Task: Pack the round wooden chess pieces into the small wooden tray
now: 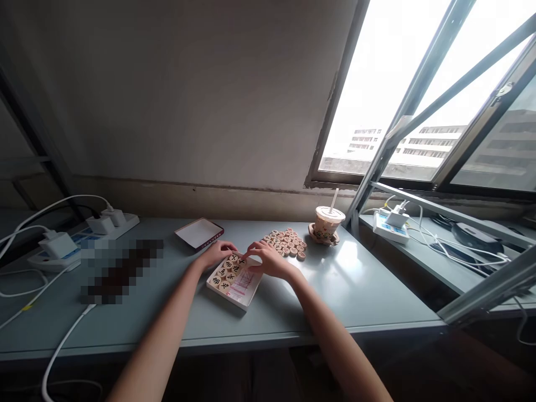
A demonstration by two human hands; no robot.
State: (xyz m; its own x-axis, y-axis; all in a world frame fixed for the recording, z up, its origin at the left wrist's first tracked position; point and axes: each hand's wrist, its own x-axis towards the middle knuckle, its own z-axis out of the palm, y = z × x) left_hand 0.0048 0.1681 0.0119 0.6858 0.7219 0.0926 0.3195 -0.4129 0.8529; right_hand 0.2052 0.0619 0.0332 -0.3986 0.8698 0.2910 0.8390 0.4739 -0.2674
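- The white box [231, 302] sits on the grey desk [355, 296], in front of the person, turned at an angle.
- Round wooden pieces [224, 286] with dark characters lie in two rows along the left side of the box; its right side shows a bare floor with pink markings.
- The left hand [216, 253] is at the box's far left corner, fingers bent over beside the pieces; whether it grips anything, I cannot tell.
- The right hand [266, 259] reaches over the box's far right side, thumb and forefinger apart, the forefinger's tip at a piece at the far end of the rows.
- More wooden pieces [287, 242] lie in a loose cluster on the desk, beyond the right hand.
- The box lid [198, 232] lies inside up, behind and left of the left hand.
- A drink cup [325, 224] with a straw [334, 201] stands in a brown holder [312, 233], just right of the cluster.
- A power strip [130, 223] with plugs is at the desk's far left.
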